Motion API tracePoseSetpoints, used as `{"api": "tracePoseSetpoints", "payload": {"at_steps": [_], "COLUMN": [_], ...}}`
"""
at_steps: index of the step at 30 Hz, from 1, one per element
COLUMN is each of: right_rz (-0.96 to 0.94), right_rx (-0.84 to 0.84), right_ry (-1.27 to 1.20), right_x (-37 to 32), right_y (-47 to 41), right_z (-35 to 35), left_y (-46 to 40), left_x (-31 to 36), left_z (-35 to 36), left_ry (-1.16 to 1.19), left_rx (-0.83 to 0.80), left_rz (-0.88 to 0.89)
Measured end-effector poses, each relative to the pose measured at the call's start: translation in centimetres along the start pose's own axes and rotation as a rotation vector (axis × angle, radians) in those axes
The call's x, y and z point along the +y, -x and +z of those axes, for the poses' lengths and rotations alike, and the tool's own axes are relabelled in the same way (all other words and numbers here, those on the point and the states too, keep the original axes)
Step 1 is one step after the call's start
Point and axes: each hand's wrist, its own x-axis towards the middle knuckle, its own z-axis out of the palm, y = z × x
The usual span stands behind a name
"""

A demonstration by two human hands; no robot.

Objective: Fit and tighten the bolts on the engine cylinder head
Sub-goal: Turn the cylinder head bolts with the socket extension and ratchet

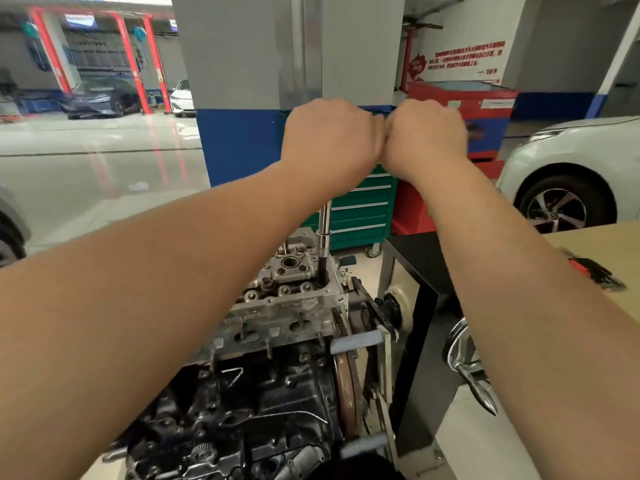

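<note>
Center frame: left hand (329, 140) and right hand (427, 138), both grips clenched, likely on a hidden T-handle. Extension bar (324, 237) seated in cylinder head (287, 299); tightening underway, finished bolts unclear.

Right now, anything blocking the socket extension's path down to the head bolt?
Nothing visible. The extension runs straight down from under the left hand and right hand, and its socket already sits in a recess at the cylinder head far right corner.
</note>
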Motion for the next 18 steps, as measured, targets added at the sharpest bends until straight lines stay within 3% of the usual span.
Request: {"api": "tracePoseSetpoints", "payload": {"at_steps": [2, 5, 8, 10, 13, 16, 18], "right_rz": [0.098, 0.088, 0.106, 0.035, -0.142, -0.111, -0.043], "right_rx": [0.027, 0.116, 0.182, 0.079, -0.095, -0.179, -0.189], "right_ry": [0.083, 0.177, 0.211, 0.123, -0.084, -0.126, -0.123], "right_x": [1.5, 1.7, 0.5, 0.3, -0.8, -1.7, -1.2], "right_y": [2.7, 6.0, 4.3, 1.2, -2.5, -3.5, -2.9], "right_z": [-1.4, -2.5, -2.0, -0.6, 0.8, 1.7, 1.0], "left_y": [-0.1, 0.4, 0.9, 0.6, 0.0, -1.0, -1.2], "left_x": [-0.1, -1.0, -1.2, -0.2, 1.6, 0.8, -0.1], "left_z": [0.4, 0.5, -0.1, -0.4, -1.0, -0.1, 0.7], "left_ry": [0.159, 0.332, 0.298, 0.121, -0.075, -0.064, -0.016], "left_rx": [0.093, 0.120, 0.101, 0.046, -0.134, -0.180, -0.125], "left_rz": [0.104, 0.240, 0.096, -0.041, -0.075, -0.127, -0.116]}}
